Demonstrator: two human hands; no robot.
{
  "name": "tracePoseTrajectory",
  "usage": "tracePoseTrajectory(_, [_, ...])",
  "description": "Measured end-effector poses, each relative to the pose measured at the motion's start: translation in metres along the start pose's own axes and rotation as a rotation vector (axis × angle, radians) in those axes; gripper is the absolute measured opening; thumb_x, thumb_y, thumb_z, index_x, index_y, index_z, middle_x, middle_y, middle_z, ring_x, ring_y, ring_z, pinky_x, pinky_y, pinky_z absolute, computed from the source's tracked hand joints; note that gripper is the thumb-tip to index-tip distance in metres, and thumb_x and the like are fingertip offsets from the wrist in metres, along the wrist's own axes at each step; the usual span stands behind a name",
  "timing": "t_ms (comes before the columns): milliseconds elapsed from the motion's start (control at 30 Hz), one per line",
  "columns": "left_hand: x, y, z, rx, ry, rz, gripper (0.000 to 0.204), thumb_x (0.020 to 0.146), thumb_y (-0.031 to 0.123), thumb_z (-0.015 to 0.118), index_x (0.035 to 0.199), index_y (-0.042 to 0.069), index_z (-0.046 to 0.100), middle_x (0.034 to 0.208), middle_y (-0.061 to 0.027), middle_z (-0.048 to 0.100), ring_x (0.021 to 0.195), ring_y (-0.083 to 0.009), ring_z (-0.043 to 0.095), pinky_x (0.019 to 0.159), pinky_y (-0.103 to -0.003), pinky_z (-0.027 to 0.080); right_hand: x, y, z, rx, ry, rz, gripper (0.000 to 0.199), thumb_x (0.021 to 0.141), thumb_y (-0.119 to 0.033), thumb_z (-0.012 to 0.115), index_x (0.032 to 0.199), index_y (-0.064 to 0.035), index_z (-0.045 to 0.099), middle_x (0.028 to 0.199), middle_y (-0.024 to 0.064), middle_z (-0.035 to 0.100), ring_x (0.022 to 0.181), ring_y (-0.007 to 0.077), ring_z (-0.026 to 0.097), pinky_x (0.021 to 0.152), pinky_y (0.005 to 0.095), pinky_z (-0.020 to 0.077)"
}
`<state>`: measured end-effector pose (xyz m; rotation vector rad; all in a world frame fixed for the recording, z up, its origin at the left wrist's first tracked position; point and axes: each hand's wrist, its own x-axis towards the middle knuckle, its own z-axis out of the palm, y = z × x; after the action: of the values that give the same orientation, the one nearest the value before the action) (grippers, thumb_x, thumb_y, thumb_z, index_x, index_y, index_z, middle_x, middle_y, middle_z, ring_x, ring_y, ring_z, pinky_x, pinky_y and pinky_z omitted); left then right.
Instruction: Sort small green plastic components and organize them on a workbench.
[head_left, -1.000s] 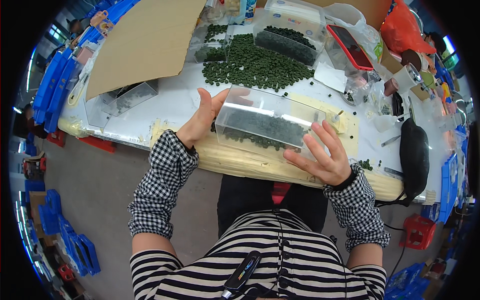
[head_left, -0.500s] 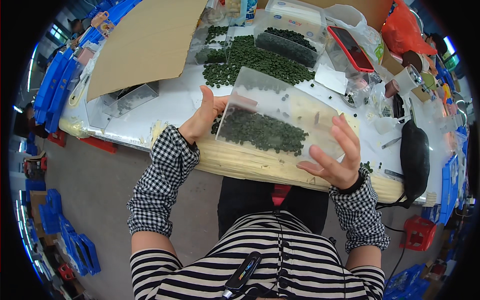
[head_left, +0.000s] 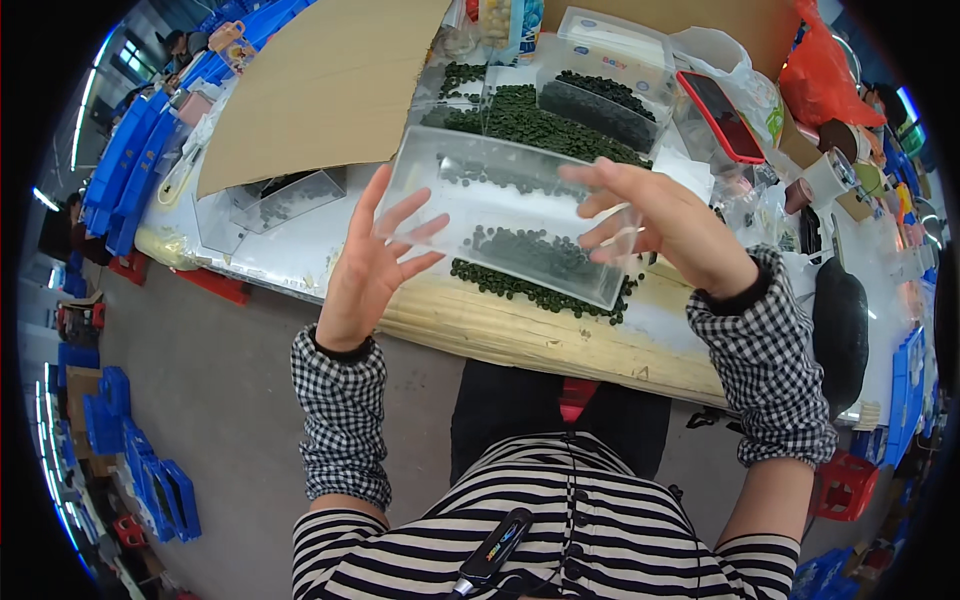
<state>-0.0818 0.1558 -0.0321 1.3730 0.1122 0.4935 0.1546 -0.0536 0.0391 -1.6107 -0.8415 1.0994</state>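
While both hands are raised above the near edge of the table point(head_left: 300, 250), they hold a clear plastic box point(head_left: 510, 225) between them, lifted off the surface and tilted so its long face turns toward the camera. Left hand point(head_left: 375, 255): fingers spread wide and nearly straight, palm and fingertips pressed flat against the left end of the box; not curled around it. Right hand point(head_left: 665, 225): fingers point(head_left: 600, 180) partly bent and fanned, laid over the right end of the box, thumb side seen through the plastic. Box contents: small dark green pieces point(head_left: 530, 250), gathered in two loose clusters, one near the upper wall, one lower and right of centre.

Below the box, more dark green pieces lie along a pale ribbed mat point(head_left: 520, 330) at the table's front edge. Behind the box, a large heap of the same pieces point(head_left: 530, 115), with a second clear tub point(head_left: 600, 85) holding more. A red phone point(head_left: 720, 115) lies to the right of that tub. A sheet of brown cardboard point(head_left: 320, 85) covers the far left of the table; a smaller clear tray point(head_left: 285, 195) sits just under its edge. Both sleeves are black-and-white check.
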Motion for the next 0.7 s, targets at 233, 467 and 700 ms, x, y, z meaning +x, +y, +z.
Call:
tracePoseTrajectory(233, [-0.053,0.016,0.004,0.007,0.378,-0.060,0.079,0.094,0.036,0.053,0.155,0.009,0.010,0.148,-0.0252,0.029,0.124,-0.0368,0.051,0.099,-0.043,0.049,0.058,0.001,0.051,-0.102,-0.218,0.017,0.081,0.094,-0.069,0.035,0.140,-0.0031,0.048,0.127,0.0256,0.050,0.103,0.0254,0.061,0.086,0.0362,0.0539])
tracePoseTrajectory(467, [-0.068,-0.002,0.008,0.078,0.874,0.046,0.070,0.096,0.029,0.055,0.153,0.007,0.019,0.145,-0.0207,0.036,0.128,-0.0308,0.046,0.098,-0.041,0.048,0.074,-0.019,0.041,-0.360,-0.051,-0.140,0.069,0.098,-0.057,0.039,0.143,-0.0055,0.042,0.144,0.0125,0.045,0.128,0.0256,0.047,0.098,0.0368,0.0459])
tracePoseTrajectory(700, [-0.058,-0.034,0.002,0.173,1.067,0.238,0.065,0.099,0.028,0.055,0.150,0.004,0.023,0.143,-0.0166,0.038,0.127,-0.0255,0.044,0.107,-0.039,0.038,0.098,0.000,-0.038,-0.837,0.241,-0.281,0.055,0.098,-0.043,0.052,0.130,0.0015,0.055,0.115,0.0179,0.063,0.107,0.0269,0.060,0.091,0.0362,0.0463])
